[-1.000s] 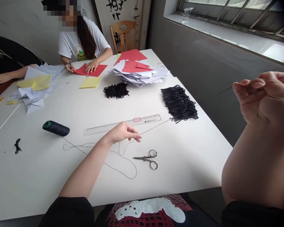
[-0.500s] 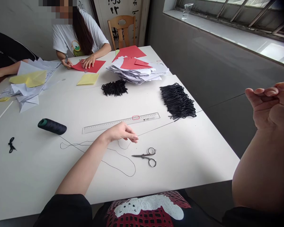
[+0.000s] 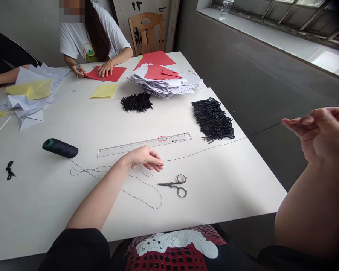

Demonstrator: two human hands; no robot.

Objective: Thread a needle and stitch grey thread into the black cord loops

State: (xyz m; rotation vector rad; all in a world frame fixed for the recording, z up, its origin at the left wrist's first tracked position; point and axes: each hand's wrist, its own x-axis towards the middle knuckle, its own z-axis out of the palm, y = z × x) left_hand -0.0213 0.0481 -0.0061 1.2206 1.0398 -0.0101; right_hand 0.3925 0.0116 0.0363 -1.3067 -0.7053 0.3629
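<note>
Above the table my left hand pinches a dark thread, just in front of a clear ruler. The thread stretches rightward past the table edge to my right hand, whose fingers are closed on it. Loose loops of the same thread lie under my left forearm and lead to a black spool on its side. Metal scissors, blades a little apart, rest near my left hand. A bundle of black thread loops sits by the table's right edge.
A smaller black bundle lies beside a paper pile topped with red sheets. Across the white table, a person holds a pen and presses on red paper. A small black knotted loop lies far left.
My right hand has moved slightly left and down, and the thread between my hands now sags instead of running straight. My left hand keeps its pinch in nearly the same place.
</note>
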